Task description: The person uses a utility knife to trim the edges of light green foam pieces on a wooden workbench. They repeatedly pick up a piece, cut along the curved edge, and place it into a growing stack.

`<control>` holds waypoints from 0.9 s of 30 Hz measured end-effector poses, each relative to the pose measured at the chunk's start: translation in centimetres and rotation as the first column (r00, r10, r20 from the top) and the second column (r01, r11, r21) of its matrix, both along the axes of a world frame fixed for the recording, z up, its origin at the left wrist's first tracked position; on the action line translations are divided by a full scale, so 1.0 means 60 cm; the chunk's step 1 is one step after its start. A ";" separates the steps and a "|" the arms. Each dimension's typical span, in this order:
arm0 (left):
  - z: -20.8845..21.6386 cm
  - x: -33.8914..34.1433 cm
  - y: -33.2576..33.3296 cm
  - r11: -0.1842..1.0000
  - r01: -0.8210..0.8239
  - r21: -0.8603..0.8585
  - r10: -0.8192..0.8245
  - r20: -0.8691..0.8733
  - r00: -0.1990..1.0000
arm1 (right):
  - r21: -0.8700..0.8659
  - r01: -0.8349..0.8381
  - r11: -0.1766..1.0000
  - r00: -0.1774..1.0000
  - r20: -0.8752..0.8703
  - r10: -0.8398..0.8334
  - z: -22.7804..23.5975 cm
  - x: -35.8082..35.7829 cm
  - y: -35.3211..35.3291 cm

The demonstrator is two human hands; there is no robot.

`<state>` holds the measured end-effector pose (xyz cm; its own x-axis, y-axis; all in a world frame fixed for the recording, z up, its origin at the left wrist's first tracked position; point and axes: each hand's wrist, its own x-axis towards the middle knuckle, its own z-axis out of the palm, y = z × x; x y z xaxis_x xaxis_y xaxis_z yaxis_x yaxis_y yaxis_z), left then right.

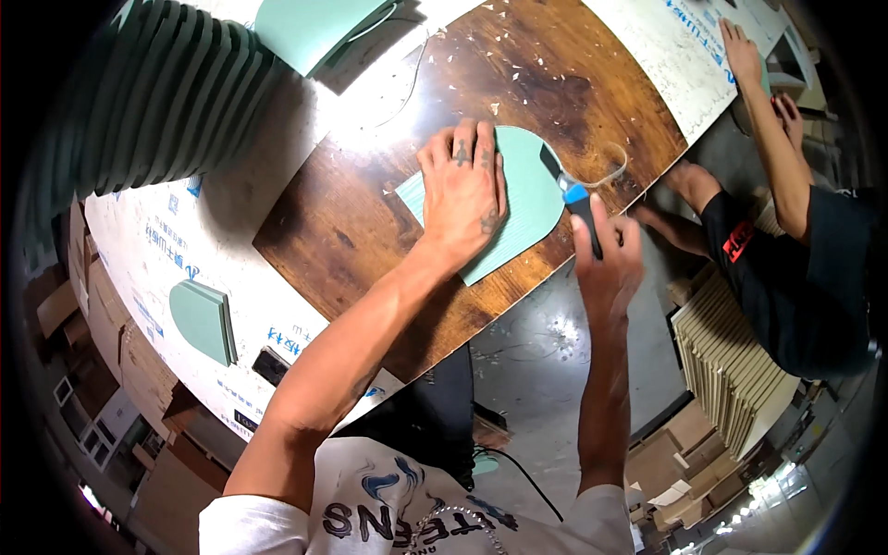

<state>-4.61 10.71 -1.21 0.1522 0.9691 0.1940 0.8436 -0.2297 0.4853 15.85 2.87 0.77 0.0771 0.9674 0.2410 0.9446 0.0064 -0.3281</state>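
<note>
A mint-green panel (pixel 523 199) with fine ribs and one rounded end lies on the brown wooden board. My left hand (pixel 462 190) rests flat on it, fingers stretched out and close together. In my right hand (pixel 608 254) is a trimming knife (pixel 575 194) with a black handle and a blue collar. Its dark head touches or nearly touches the panel's rounded edge; the exact contact is too small to tell. Beside the knife, a thin pale strip (pixel 610 166) curls away over the board.
Small shavings litter the wooden board (pixel 592 92). A tall stack of green panels (pixel 176 102) stands at the far left, with smaller green pieces (pixel 203 319) and a phone (pixel 271 365) nearer. At right, another person (pixel 795 222) works beside stacked boards (pixel 726 356).
</note>
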 end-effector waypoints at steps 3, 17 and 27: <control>0.002 -0.007 0.017 0.998 0.071 0.003 -0.071 0.050 0.996 | 0.002 -0.050 0.999 0.998 -0.027 0.050 -0.010 0.022 0.009; -0.003 -0.022 0.020 0.999 -0.044 -0.013 0.044 0.019 0.999 | -0.013 -0.067 0.998 0.997 0.031 0.067 0.004 0.034 -0.085; -0.008 -0.027 0.034 0.990 0.132 0.048 -0.134 0.045 0.990 | -0.049 -0.088 0.995 0.995 -0.041 0.086 -0.002 0.029 0.007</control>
<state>-6.22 12.74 -1.70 0.2686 0.9310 0.2473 0.7798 -0.3608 0.5115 17.56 3.29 0.66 0.0005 0.9818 0.1897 0.9279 0.0703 -0.3662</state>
